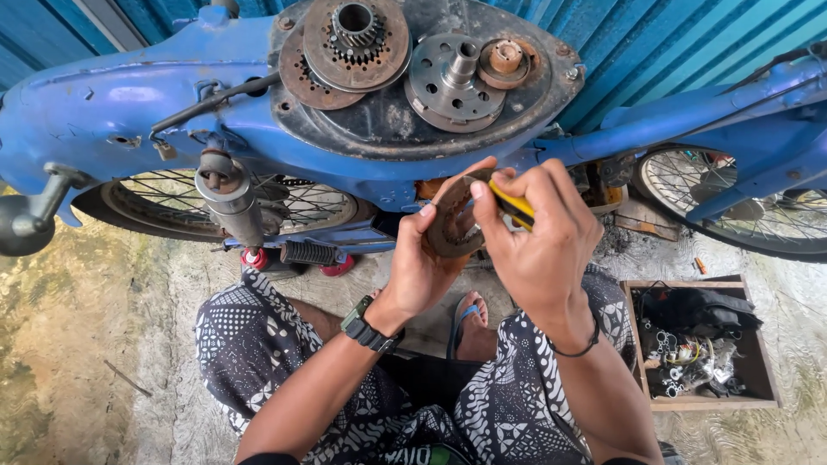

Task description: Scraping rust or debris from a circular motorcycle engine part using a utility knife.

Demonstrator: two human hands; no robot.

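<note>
Holding: the left hand (422,263) pinches a rusty brown round metal disc with a ring of small holes (450,226) by its rim, thumb at about 12 o'clock of the disc and fingers curled behind its 9 o'clock side.
Right hand: the right hand (538,245) is closed around a yellow-handled tool (512,205), whose working end points toward the disc's 3 o'clock edge; the tip itself is hidden behind the fingers, so contact cannot be told.
Disc position: it is held in the air at 6 o'clock of the open dark engine case with exposed gears and hubs (405,73) on the blue motorcycle frame (112,103), above the person's lap.
Slip risk: the tool could probably skid off the worn, dusty surface toward the left thumb, since the grip on the disc is only a fingertip pinch.
Drop risk: a harder push might twist the disc free; it would fall near the foot in a blue sandal (472,323) on the concrete.
Loss risk: any small piece pried loose may well roll away, as the wooden box of small metal parts (699,344) sits off at 4 o'clock, not beneath the hands.
Snag risk: the black wristwatch (369,327) and black wrist cord (579,344) seem clear of the tool.
</note>
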